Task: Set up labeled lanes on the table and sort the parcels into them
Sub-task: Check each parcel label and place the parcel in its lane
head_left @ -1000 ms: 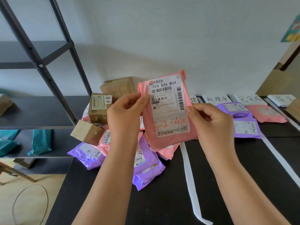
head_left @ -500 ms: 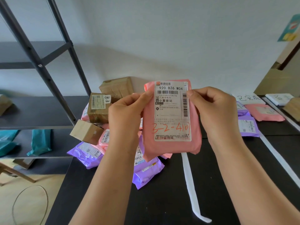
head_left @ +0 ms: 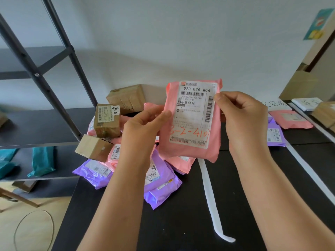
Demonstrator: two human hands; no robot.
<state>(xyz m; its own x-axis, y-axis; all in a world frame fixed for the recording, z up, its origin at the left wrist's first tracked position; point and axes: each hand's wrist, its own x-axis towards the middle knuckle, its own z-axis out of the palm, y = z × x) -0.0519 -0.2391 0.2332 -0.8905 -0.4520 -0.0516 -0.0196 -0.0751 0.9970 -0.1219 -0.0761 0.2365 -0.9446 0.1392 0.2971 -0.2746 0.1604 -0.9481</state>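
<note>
- My right hand is pinching the right edge of the flat pink plastic mailer bag, thumb in front, up by the side barcode.
- My left hand is at the bag's left edge with the thumb tip right against it. Honestly can't tell if it's got hold or is only touching.
- The bag's up in the air, upright and facing me. It's above the black table, in front of the heap of purple mailers and taped brown cardboard boxes.
- It's soft and wrinkly, with a big white shipping label. "920 B26 W04" is printed up top, and there's a red handwritten number across the bottom.
- The step, I reckon, is reading the label to pick a lane.
- Tip: hold it by the edges so no finger hides the code, then check it against the handwritten paper lane sign back right.
- Lay it flat, label up, beside the white tape strip, not across it.
</note>
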